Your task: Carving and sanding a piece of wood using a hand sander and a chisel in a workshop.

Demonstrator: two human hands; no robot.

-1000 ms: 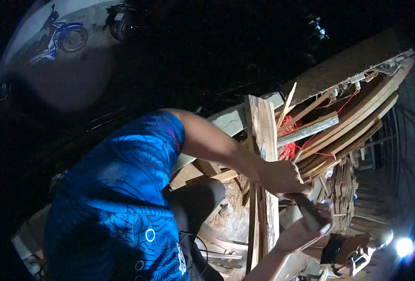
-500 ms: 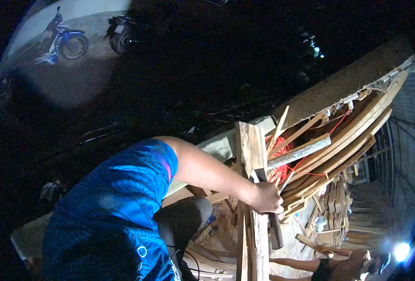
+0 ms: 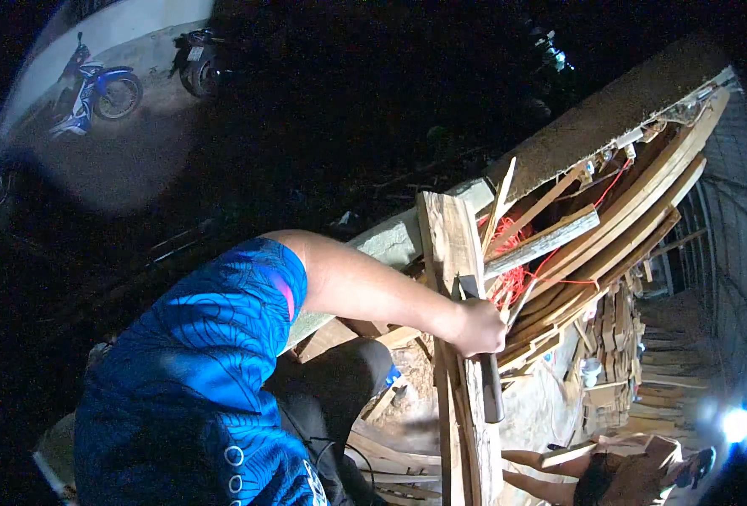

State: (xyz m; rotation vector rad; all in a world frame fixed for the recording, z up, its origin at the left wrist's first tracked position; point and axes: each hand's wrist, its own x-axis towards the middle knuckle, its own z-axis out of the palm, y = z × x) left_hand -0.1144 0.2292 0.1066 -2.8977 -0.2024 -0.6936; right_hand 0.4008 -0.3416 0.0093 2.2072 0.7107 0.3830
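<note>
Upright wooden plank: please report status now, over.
Left hand shut on long dark tool against upright pale wooden plank. Right hand out of view. Red cord tangled beside plank.

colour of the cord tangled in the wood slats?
Red; the thin tangled cord shows best in the head view, among the curved wooden slats.

Blade [image 3: 481,337] against upright plank [image 3: 451,278]; woodpile [image 3: 635,228] right.

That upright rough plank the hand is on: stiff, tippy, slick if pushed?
Probably stiff: the plank looks thick and straight, with no bend showing. Likely tippy: it stands tall and narrow on end, and a hand gripping a long dark blade rests against it. Unlikely slippery: its face is rough and splintered.
</note>
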